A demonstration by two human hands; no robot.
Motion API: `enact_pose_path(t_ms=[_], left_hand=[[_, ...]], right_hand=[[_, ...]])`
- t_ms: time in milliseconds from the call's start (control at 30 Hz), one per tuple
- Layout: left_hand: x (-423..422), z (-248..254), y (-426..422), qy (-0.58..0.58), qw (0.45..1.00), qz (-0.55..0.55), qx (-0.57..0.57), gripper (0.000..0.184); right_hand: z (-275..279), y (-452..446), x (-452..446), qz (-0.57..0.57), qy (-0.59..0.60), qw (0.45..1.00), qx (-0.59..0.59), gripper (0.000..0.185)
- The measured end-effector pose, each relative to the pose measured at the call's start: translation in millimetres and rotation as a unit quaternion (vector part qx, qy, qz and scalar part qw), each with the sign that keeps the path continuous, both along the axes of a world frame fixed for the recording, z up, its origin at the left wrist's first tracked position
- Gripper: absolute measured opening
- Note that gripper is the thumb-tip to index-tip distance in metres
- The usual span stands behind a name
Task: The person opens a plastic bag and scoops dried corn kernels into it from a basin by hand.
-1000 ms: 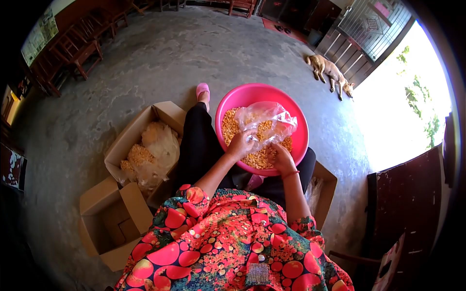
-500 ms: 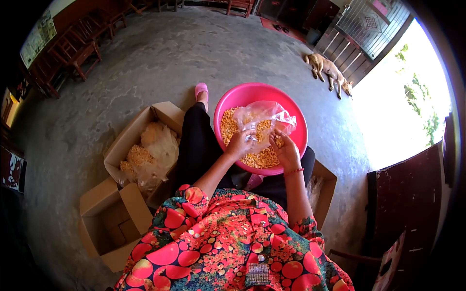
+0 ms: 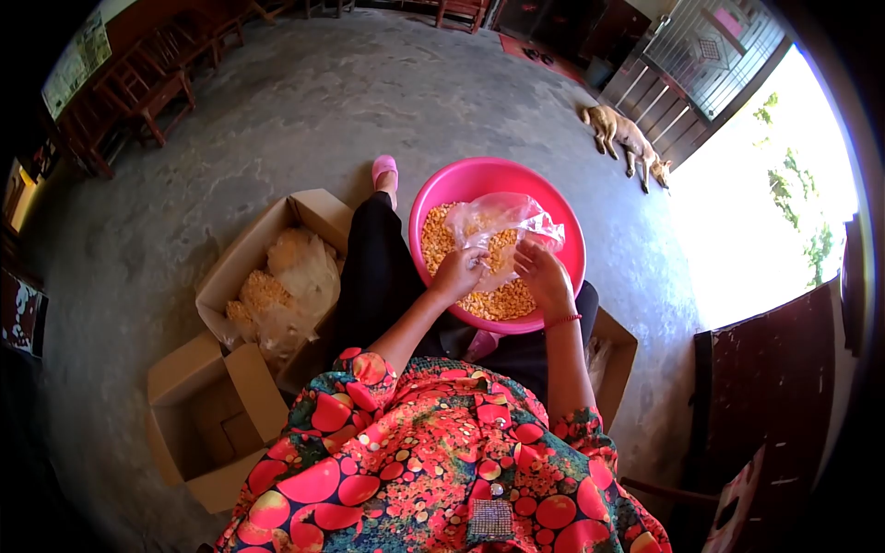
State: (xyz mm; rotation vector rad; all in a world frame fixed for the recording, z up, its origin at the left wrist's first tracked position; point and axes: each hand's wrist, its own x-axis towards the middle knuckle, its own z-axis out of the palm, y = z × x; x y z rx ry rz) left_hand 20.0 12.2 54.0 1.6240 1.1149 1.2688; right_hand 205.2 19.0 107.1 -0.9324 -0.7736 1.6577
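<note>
A pink basin [image 3: 570,212] rests at my lap, holding yellow-orange kernels [image 3: 498,302] that look like corn. Over the kernels lies a clear plastic bag [image 3: 502,210]. My left hand [image 3: 459,274] pinches the near left edge of the bag, fingers closed on it. At the bag's right side is my right hand [image 3: 542,272], its fingers bent and its palm turned inward. Whether its fingertips touch or hold the bag is too small to tell.
Left of my leg a cardboard box [image 3: 221,281] holds filled plastic bags [image 3: 300,276]. Nearer stands an open box [image 3: 189,378]; another [image 3: 618,369] is at my right. A dog [image 3: 627,138] lies by the doorway. Wooden chairs [image 3: 143,92] line the far left.
My right hand has risen from the kernels at the basin's near right side to the bag's right edge. My left hand keeps its hold on the bag, nearly unmoved.
</note>
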Motion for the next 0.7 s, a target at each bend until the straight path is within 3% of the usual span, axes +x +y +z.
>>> enact_pose_path(t_ms=[133,167,200,233,267,333,533,633,700], left_hand=[[-0.9,0.9,-0.4,-0.006,0.999,-0.016,-0.035,0.024],[-1.1,1.4,-1.1,-0.006,0.999,-0.018,-0.035,0.024],[-1.5,3.4,-2.0,0.009,1.0,-0.009,-0.017,0.024],[-1.3,4.6,-2.3,0.025,1.0,0.001,0.001,0.025],[-0.9,4.1,-1.7,0.026,1.0,0.001,0.002,0.025],[-1.9,3.7,-1.1,0.028,0.999,0.007,0.023,0.026],[-2.0,6.6,-1.7,0.013,1.0,-0.003,-0.015,0.026],[-2.4,9.7,-3.5,0.005,0.999,-0.009,-0.037,0.025],[-3.5,9.7,-3.4,0.013,1.0,-0.002,-0.024,0.025]], right_hand=[[-1.7,-18.9,16.7,0.069,-0.104,0.992,-0.003,0.027],[-1.4,-22.6,16.5,0.118,-0.257,0.959,0.017,0.025],[-1.7,-25.9,17.2,0.164,-0.403,0.9,0.037,0.026],[-19.3,-22.3,19.5,0.173,-0.521,0.824,0.139,0.027],[-33.7,-16.5,24.2,0.172,-0.521,0.825,0.14,0.027],[-42.2,-11.2,15.1,0.188,-0.702,0.653,0.216,0.027],[-45.8,-15.8,-11.9,0.206,-0.74,0.606,0.207,0.027],[-41.0,-18.2,-24.8,0.325,-0.677,0.637,0.173,0.033],[-52.4,-18.7,-28.2,0.312,-0.646,0.66,0.221,0.034]])
